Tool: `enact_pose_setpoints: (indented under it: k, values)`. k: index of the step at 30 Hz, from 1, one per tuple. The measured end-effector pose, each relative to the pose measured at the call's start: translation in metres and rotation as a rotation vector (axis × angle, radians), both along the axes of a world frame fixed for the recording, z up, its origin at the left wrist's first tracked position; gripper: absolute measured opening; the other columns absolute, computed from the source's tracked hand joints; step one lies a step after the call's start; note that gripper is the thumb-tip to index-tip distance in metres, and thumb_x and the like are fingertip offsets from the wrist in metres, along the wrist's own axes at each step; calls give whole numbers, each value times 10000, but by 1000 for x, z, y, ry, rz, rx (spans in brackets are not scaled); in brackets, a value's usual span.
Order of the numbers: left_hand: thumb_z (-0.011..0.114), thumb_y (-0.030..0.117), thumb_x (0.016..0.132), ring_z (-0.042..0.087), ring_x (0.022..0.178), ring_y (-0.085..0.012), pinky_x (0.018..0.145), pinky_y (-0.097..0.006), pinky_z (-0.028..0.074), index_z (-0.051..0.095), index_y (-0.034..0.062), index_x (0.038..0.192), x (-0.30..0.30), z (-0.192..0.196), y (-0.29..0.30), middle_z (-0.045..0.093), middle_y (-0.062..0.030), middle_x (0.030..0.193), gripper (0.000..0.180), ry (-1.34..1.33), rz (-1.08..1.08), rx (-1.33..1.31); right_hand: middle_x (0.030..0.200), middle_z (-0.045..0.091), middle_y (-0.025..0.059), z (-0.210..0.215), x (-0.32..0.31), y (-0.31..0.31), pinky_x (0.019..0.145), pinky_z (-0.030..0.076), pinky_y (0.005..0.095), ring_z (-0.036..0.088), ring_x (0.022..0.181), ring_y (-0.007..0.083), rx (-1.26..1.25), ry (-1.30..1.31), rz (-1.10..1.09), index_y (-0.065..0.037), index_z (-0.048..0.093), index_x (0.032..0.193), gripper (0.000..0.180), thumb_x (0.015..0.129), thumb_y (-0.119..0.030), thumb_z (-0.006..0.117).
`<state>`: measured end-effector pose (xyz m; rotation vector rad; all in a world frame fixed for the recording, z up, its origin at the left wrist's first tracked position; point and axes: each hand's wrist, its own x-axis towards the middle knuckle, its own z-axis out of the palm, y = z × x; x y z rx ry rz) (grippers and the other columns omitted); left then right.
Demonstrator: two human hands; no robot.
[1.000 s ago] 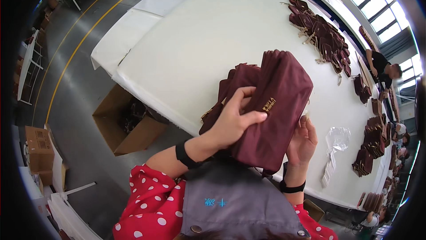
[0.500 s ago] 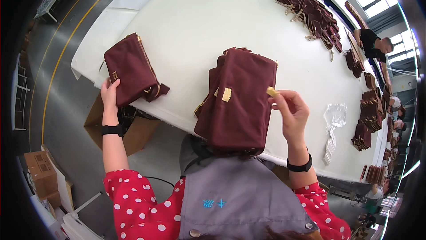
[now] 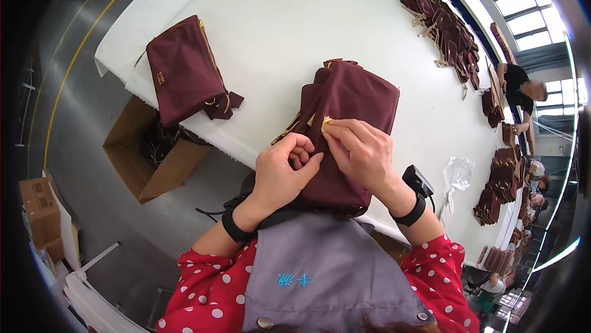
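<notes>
Maroon pouches (image 3: 368, 94) — right hand (image 3: 363, 153) pinching gold scrap (image 3: 325, 123), left hand (image 3: 280, 170) curled, grip unclear — carton (image 3: 175, 170), plastic wrapper (image 3: 459, 171) nearby.

The left grip (image 3: 281, 169) curls loosely, thumb extended, while the right grip (image 3: 364, 154) pinches.

Ahead of the left grip (image 3: 282, 170) and the right grip (image 3: 363, 154), a wide lane of flat white counter (image 3: 265, 43) runs between a maroon rectangular fabric pouch (image 3: 184, 71), ahead-left, and a heap of small maroon pouches (image 3: 440, 22), ahead-right. Stacked maroon rectangular pouches (image 3: 364, 96) block the room beneath both; crumpled clear plastic wrap (image 3: 458, 174) lies right of the right grip.
</notes>
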<state>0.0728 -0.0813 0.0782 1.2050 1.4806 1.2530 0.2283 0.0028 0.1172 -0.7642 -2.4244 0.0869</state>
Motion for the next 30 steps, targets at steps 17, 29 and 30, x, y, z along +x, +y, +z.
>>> enact_pose_setpoints:
  k: [17,29,30]
  values:
    - [756,73,809,496,594,-29,571,-197,370,652,51,862,24,21,-15,595,36,657,118,-115,38,143,973,702,128,6,70,43,813,570,271,708,893,177,-820,755,-468,70,629,1001,151,977,-73,587]
    - [766,107,806,537,633,-120,579,-251,421,673,41,1001,21,9,-10,642,-32,837,226,263,214,285,854,667,24,-7,7,13,513,499,261,633,616,169,-86,209,-34,-55,614,811,117,757,-14,710]
    - [767,115,811,530,639,-107,577,-241,419,666,35,1012,15,4,-12,637,-32,858,239,231,199,156,855,668,24,-10,8,12,515,502,264,633,614,170,-82,182,-15,-55,608,803,118,759,-15,710]
